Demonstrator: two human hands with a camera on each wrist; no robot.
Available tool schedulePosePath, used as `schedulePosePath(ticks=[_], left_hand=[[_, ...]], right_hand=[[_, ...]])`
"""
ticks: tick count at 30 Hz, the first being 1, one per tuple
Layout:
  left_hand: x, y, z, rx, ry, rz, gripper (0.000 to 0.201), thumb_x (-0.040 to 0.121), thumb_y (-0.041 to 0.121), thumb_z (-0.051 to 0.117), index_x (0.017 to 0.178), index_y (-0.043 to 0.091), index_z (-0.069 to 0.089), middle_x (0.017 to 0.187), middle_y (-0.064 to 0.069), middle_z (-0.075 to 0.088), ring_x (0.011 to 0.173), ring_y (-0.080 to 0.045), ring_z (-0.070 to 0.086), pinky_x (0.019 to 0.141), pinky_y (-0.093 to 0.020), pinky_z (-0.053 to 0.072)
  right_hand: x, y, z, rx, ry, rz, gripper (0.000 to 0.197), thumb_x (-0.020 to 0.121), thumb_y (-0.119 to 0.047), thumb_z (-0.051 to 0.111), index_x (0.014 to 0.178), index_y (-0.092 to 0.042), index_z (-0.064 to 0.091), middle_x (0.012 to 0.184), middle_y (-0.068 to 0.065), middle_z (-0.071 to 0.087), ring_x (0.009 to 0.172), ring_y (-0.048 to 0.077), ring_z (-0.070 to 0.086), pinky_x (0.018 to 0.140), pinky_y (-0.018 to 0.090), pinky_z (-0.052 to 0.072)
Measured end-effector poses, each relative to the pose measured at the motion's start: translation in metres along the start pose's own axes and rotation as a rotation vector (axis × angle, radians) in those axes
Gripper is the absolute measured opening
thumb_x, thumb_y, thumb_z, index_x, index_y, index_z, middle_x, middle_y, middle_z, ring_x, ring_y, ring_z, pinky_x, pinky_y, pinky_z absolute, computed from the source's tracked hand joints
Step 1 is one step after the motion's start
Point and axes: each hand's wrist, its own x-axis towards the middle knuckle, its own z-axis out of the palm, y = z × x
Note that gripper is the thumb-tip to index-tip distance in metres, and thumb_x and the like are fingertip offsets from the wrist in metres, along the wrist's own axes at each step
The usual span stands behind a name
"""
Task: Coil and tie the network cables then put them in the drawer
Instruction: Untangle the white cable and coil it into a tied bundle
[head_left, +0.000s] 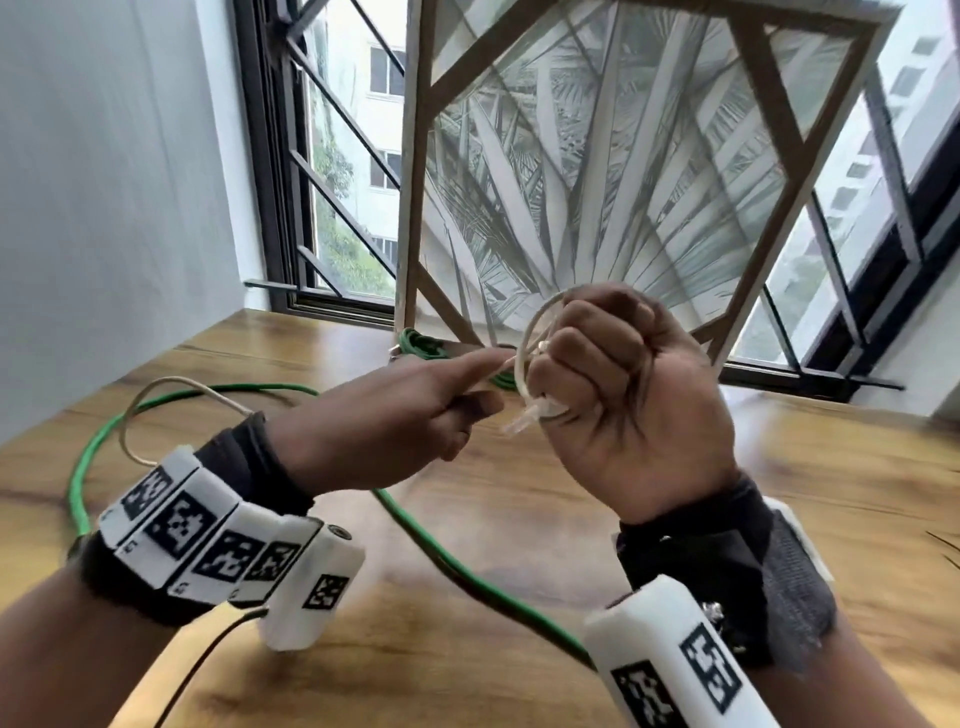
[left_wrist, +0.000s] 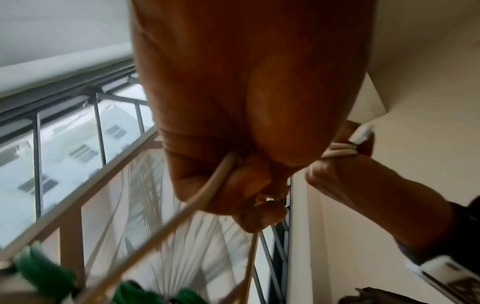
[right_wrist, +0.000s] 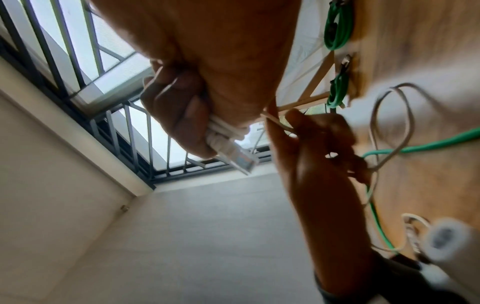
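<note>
My right hand (head_left: 613, 384) is raised over the wooden table (head_left: 779, 509), its fingers curled round a small coil of white network cable (head_left: 535, 332); the clear plug (right_wrist: 240, 159) sticks out below the fist. My left hand (head_left: 415, 405) pinches the free run of the same white cable (left_wrist: 210, 185) just left of the coil. The rest of that cable loops back (head_left: 171, 395) past my left wrist. A long green cable (head_left: 441, 561) lies loose across the table under both hands.
Two coiled green cables (head_left: 423, 345) (right_wrist: 337, 90) lie at the table's far edge, by a wooden-framed leaf-print panel (head_left: 597, 171) that leans against the barred window (head_left: 343, 182). A white wall (head_left: 104, 208) stands at the left.
</note>
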Motion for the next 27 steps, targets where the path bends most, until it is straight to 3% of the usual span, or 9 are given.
schedulePosePath(ticks=[3, 5, 7, 9, 11, 14, 17, 21, 27], left_hand=[[0.000, 0.002, 0.018, -0.189, -0.060, -0.026, 0.014, 0.104, 0.038, 0.050, 0.109, 0.039, 0.063, 0.070, 0.008, 0.048, 0.064, -0.012, 0.044, 0.063, -0.031, 0.041], [0.001, 0.003, 0.022, -0.095, -0.089, -0.022, 0.020, 0.107, 0.042, 0.048, 0.115, 0.029, 0.062, 0.073, 0.012, 0.054, 0.068, -0.009, 0.050, 0.068, -0.033, 0.045], [0.000, 0.007, 0.020, 0.076, -0.119, -0.015, 0.026, 0.108, 0.044, 0.046, 0.123, 0.030, 0.062, 0.075, 0.023, 0.061, 0.073, -0.003, 0.055, 0.072, -0.023, 0.045], [-0.001, 0.012, 0.016, 0.138, -0.126, -0.005, 0.036, 0.105, 0.048, 0.042, 0.127, 0.032, 0.065, 0.075, 0.031, 0.059, 0.073, -0.001, 0.055, 0.068, -0.015, 0.042], [-0.003, 0.018, 0.014, 0.176, -0.124, 0.006, 0.045, 0.102, 0.054, 0.040, 0.125, 0.029, 0.069, 0.072, 0.030, 0.058, 0.069, -0.001, 0.054, 0.066, -0.016, 0.043], [-0.005, 0.020, 0.013, 0.280, -0.025, 0.079, 0.044, 0.104, 0.056, 0.046, 0.102, 0.022, 0.073, 0.060, 0.011, 0.055, 0.056, -0.008, 0.050, 0.054, -0.023, 0.038], [-0.006, 0.021, 0.010, 0.381, 0.101, 0.139, 0.051, 0.107, 0.058, 0.044, 0.074, 0.022, 0.057, 0.051, 0.002, 0.043, 0.049, -0.012, 0.044, 0.050, -0.034, 0.039], [-0.008, 0.025, 0.007, 0.529, 0.258, 0.121, 0.060, 0.103, 0.067, 0.036, 0.080, 0.023, 0.070, 0.056, 0.004, 0.054, 0.053, -0.012, 0.054, 0.053, -0.037, 0.048], [-0.010, 0.029, 0.002, 0.550, 0.432, 0.189, 0.042, 0.101, 0.059, 0.053, 0.088, 0.029, 0.079, 0.067, 0.009, 0.065, 0.060, -0.012, 0.061, 0.052, -0.033, 0.049]], right_hand=[[0.003, -0.017, -0.012, 0.108, 0.067, -0.186, 0.024, 0.098, -0.016, 0.033, 0.075, -0.021, 0.040, 0.056, -0.002, 0.030, 0.048, 0.013, 0.024, 0.051, 0.027, 0.023], [0.006, -0.024, -0.023, 0.148, 0.138, -0.290, 0.026, 0.100, -0.013, 0.035, 0.075, -0.016, 0.042, 0.056, -0.001, 0.033, 0.048, 0.015, 0.029, 0.052, 0.028, 0.029], [0.009, -0.025, -0.031, 0.179, 0.198, -0.360, 0.027, 0.098, -0.011, 0.036, 0.073, -0.016, 0.042, 0.058, -0.002, 0.032, 0.048, 0.015, 0.033, 0.052, 0.028, 0.033], [0.012, -0.022, -0.034, 0.177, 0.227, -0.400, 0.028, 0.098, -0.011, 0.035, 0.072, -0.016, 0.042, 0.059, -0.003, 0.031, 0.049, 0.014, 0.032, 0.055, 0.027, 0.033], [0.014, -0.019, -0.035, 0.119, 0.240, -0.429, 0.028, 0.100, -0.011, 0.034, 0.074, -0.015, 0.045, 0.060, -0.003, 0.031, 0.052, 0.014, 0.031, 0.059, 0.026, 0.032], [0.016, -0.015, -0.034, 0.006, 0.248, -0.453, 0.028, 0.103, -0.012, 0.034, 0.079, -0.015, 0.048, 0.063, -0.003, 0.033, 0.052, 0.013, 0.032, 0.057, 0.026, 0.035], [0.018, -0.015, -0.035, -0.148, 0.307, -0.501, 0.022, 0.095, -0.006, 0.038, 0.078, -0.016, 0.048, 0.061, -0.003, 0.034, 0.051, 0.012, 0.031, 0.053, 0.025, 0.034], [0.020, -0.021, -0.041, -0.337, 0.393, -0.510, 0.036, 0.102, 0.001, 0.027, 0.079, -0.016, 0.050, 0.059, -0.003, 0.040, 0.050, 0.012, 0.036, 0.053, 0.026, 0.035], [0.021, -0.009, -0.045, -0.563, 0.368, -0.393, 0.036, 0.101, 0.005, 0.025, 0.082, -0.012, 0.049, 0.064, 0.001, 0.046, 0.056, 0.014, 0.043, 0.059, 0.027, 0.037]])
